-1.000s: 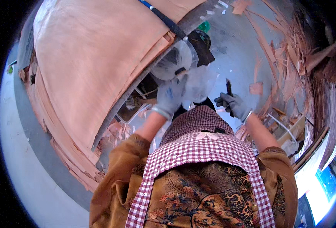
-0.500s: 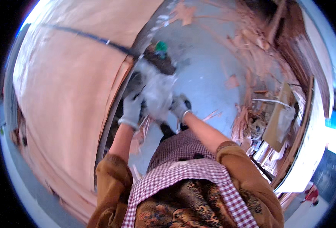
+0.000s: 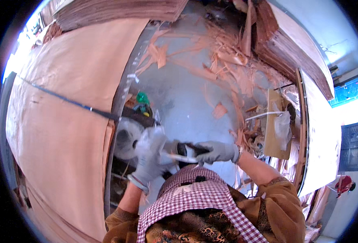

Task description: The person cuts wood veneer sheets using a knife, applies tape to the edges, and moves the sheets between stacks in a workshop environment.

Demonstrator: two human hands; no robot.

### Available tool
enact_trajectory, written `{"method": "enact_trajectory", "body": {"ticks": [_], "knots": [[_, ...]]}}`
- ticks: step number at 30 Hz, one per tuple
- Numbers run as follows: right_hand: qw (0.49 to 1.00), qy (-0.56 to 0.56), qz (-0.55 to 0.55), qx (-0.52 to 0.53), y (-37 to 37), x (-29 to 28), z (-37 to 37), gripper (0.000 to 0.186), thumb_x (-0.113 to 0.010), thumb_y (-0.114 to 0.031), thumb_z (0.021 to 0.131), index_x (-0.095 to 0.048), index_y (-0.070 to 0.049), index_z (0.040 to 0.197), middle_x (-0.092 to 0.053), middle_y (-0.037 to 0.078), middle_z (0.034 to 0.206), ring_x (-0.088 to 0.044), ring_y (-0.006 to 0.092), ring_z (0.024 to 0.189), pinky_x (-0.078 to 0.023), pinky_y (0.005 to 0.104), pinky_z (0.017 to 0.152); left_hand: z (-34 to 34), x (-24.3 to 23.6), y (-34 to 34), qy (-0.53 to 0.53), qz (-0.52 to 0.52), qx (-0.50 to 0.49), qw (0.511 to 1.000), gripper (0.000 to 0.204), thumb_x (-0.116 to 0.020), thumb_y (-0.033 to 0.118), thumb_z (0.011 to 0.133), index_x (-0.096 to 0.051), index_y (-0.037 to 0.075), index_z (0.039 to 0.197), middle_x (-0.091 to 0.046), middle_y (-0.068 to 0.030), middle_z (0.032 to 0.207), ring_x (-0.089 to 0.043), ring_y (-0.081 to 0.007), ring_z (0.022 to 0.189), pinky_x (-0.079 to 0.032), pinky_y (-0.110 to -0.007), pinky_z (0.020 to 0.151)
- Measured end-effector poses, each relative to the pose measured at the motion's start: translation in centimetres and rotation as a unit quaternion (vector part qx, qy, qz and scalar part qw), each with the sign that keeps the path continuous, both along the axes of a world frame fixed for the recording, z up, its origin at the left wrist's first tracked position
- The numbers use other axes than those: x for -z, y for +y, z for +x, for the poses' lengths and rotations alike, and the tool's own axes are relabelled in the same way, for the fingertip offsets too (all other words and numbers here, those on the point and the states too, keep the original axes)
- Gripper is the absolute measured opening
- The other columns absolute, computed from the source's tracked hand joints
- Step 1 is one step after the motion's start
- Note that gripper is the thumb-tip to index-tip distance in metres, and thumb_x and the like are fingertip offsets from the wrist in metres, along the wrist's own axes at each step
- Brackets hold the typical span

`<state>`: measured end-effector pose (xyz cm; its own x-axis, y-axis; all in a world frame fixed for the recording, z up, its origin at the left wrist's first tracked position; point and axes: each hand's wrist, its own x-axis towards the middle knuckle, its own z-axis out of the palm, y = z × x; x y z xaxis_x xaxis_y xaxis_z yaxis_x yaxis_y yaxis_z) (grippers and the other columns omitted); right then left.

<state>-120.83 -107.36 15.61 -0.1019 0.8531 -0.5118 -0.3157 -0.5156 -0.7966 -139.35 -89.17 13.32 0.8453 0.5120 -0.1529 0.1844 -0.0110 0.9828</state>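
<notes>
Spanning the gap between the hands, a pale narrow strip [image 3: 182, 158] is now visible; half a second ago, bulky cloudy plastic was bunched there. The right hand [image 3: 203, 153] has moved outward relative to the person's body, and the view takes in more floor [image 3: 187, 97].

To the left stands a table [image 3: 117, 91] stacked with thin tan sheets [image 3: 65, 129]. A stick [image 3: 82, 106] lies across them, its black end projecting past the table edge near the left hand [image 3: 148, 160]. A round clear-plastic bundle [image 3: 124, 139] sits just beside that hand. Scraps [image 3: 231, 73] litter the floor ahead; a board [image 3: 276, 125] leans at right.

The strip is blurred and runs nearly level before the apron [image 3: 187, 196]. The right hand is pinching its end; the left hand's grip cannot be told.
</notes>
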Motion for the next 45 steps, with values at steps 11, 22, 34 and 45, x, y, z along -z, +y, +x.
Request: {"method": "enact_trajectory", "body": {"ticks": [11, 22, 34, 45], "knots": [[0.696, -0.715, 0.032, -0.060, 3.1, -7.1, 18.3, 0.015, -0.055, -0.010, 0.080, -0.058, 0.001, 0.090, -0.056, 0.011, 0.071, -0.049, 0.0232, 0.063, -0.042, 0.0359, 0.061, -6.6, 1.4, 1.3, 0.065, -0.050, 0.064, 0.995, 0.014, -0.062, 0.016, 0.084, -0.060, 0.002, 0.084, -0.056, -0.0024, 0.073, -0.050, -0.0113, 0.068, -0.045, -0.029, 0.062], [0.723, -0.404, 0.175, -0.532, 20.9, 11.1, -18.3, 0.042, -0.058, -0.008, 0.076, -0.056, -0.010, 0.118, -0.060, 0.022, 0.103, -0.059, 0.0331, 0.095, -0.046, 0.0366, 0.084, -18.5, 9.3, -4.7, 0.008, 0.164, -0.138, 0.977, 0.017, -0.062, 0.016, 0.081, -0.062, 0.002, 0.090, -0.058, -0.0174, 0.089, -0.056, -0.0306, 0.082, -0.045, -0.039, 0.074], [0.828, -0.292, 0.258, -0.402, 19.4, 11.8, -23.7, 0.030, -0.057, -0.011, 0.083, -0.056, -0.006, 0.112, -0.059, 0.017, 0.077, -0.055, 0.0244, 0.068, -0.044, 0.0337, 0.062, -32.4, 22.3, -1.4, 0.480, 0.345, -0.380, 0.711, 0.039, -0.043, 0.037, 0.090, -0.055, 0.012, 0.118, -0.054, -0.0149, 0.123, -0.047, -0.0361, 0.116, -0.034, -0.046, 0.099], [0.736, -0.417, 0.147, -0.513, 21.5, 14.3, -28.3, 0.042, -0.064, -0.021, 0.071, -0.057, -0.006, 0.110, -0.062, 0.020, 0.104, -0.060, 0.0361, 0.095, -0.049, 0.0427, 0.079, -42.2, 19.9, -10.0, 0.510, 0.290, -0.312, 0.747, 0.019, -0.049, 0.011, 0.085, -0.060, 0.000, 0.095, -0.061, -0.0178, 0.095, -0.056, -0.0330, 0.092, -0.043, -0.040, 0.084]]}}
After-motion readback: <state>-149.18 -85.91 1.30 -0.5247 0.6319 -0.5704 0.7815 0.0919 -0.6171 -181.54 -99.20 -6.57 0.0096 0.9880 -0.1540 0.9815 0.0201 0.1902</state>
